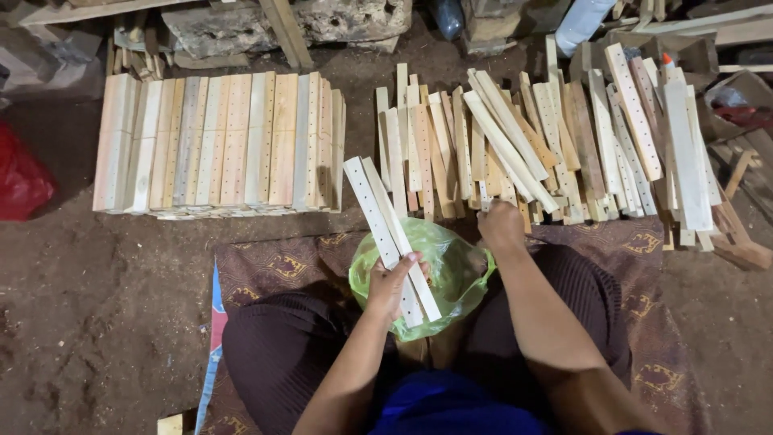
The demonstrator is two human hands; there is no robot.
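My left hand (393, 283) grips two pale wooden slats with drilled holes (385, 224), held side by side and pointing up and to the left, over a green plastic bag (455, 274) between my knees. My right hand (501, 225) reaches forward with fingers curled onto the near ends of slats in a loose heap of slats (547, 145); what it grips is hidden under the hand. A neat flat stack of slats (217, 145) lies to the left.
I sit on a patterned brown mat (266, 262) on a dirt floor. A red bag (20, 181) lies at the far left. Rough timber, boards and a white bottle (581, 22) crowd the far edge. More scrap wood sits at the right.
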